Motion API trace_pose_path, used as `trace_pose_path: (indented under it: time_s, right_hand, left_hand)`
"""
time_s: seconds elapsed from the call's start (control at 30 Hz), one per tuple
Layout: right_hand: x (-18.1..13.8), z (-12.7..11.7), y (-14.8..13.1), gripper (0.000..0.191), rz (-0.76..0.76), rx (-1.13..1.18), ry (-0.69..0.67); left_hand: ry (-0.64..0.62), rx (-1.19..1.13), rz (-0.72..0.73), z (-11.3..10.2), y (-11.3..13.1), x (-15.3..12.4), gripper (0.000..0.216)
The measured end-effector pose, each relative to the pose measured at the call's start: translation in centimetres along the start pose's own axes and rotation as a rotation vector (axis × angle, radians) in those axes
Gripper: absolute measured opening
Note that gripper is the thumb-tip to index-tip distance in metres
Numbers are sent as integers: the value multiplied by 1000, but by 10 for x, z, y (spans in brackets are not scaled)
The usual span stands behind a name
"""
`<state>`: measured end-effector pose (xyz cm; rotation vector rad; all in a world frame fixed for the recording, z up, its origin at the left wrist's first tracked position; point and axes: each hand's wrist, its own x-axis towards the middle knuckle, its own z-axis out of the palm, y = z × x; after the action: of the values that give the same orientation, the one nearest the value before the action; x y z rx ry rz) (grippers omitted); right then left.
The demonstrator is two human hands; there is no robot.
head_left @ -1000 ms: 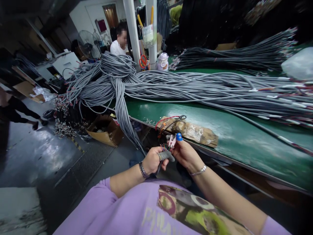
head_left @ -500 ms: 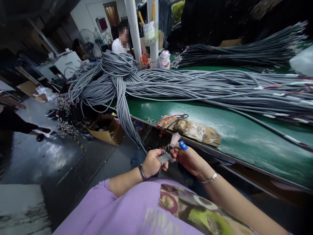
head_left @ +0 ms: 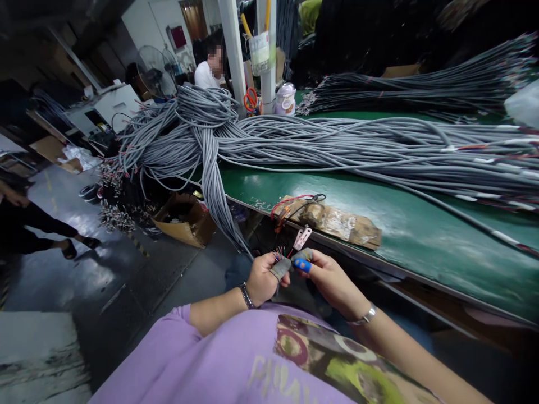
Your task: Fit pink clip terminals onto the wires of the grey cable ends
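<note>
My left hand (head_left: 261, 281) is closed around the end of a cable, with its thumb in a grey finger cover. Thin coloured wires (head_left: 279, 254) fan out above that thumb. My right hand (head_left: 332, 278) is closed in a pinch close to the left thumb tip, wearing a blue cover on one finger and a grey one on another. What its fingertips hold is too small to make out. Just above them is a small pink piece with holes (head_left: 302, 238); whether it is held or hanging cannot be told.
Grey cables (head_left: 337, 143) lie along the green bench (head_left: 421, 247), some drooping over its edge. A worn wooden board (head_left: 349, 227) with red and black leads sits at the front edge. A cardboard box (head_left: 185, 221) stands on the floor. Two people are farther off.
My right hand has shifted slightly left and down toward the left thumb, its fingers pinched closer. The pink piece is now sharp instead of blurred. At far left, a walking person shows more fully.
</note>
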<state>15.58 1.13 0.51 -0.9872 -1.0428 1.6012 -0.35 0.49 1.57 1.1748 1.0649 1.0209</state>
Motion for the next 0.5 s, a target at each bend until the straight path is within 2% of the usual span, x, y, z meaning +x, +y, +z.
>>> trace_pose_path:
  time_s: [0.07, 0.17, 0.27, 0.37, 0.5]
  right_hand:
    - [5, -5, 0, 26, 54, 124, -9]
    - [18, -10, -5, 34, 177, 314, 52]
    - [31, -10, -14, 42, 253, 369, 64]
    - [39, -6, -17, 37, 255, 358, 116]
    - [42, -3, -12, 30, 180, 376, 174]
  left_hand:
    - [9, -37, 0, 0, -1, 2, 44]
    - [23, -111, 0, 2, -3, 6, 40]
    - [17, -161, -18, 8, -3, 9, 37]
    - [18, -175, -43, 13, -1, 10, 35]
    - [26, -163, -61, 15, 0, 11, 34]
